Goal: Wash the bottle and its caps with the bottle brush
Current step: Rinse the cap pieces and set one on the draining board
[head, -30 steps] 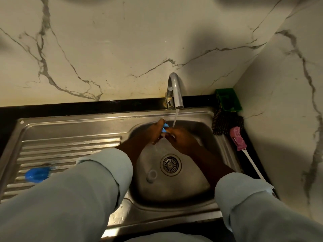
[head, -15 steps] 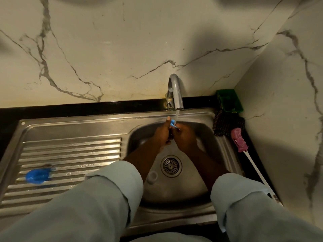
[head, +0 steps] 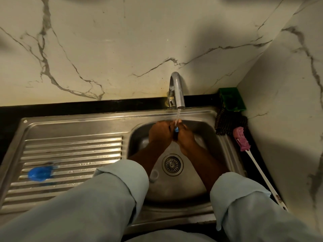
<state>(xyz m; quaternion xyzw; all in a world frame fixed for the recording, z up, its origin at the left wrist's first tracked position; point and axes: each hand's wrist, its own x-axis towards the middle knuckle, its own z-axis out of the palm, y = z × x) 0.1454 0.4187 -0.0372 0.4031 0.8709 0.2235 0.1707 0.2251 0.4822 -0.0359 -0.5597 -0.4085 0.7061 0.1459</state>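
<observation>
Both hands meet under the running tap [head: 178, 91] over the sink basin [head: 201, 186]. My left hand [head: 161, 132] and my right hand [head: 185, 138] grip a small blue cap [head: 176, 129] between them, and only a sliver of it shows. Water falls onto the fingers. A second blue piece [head: 39, 173] lies on the ribbed drainboard at the left. The bottle brush [head: 242, 139], with a pink head and a white handle, lies on the sink's right rim. A small clear round piece [head: 153, 174] sits in the basin beside the drain [head: 172, 164].
A green holder [head: 231, 99] stands in the back right corner with a dark scrubber [head: 227, 124] in front of it. Marble walls close the back and right sides. The steel drainboard [head: 73, 154] stretches to the left.
My hands have moved up and back toward the tap, coming closer together, so the stream now lands on the fingers and the cap is more hidden.
</observation>
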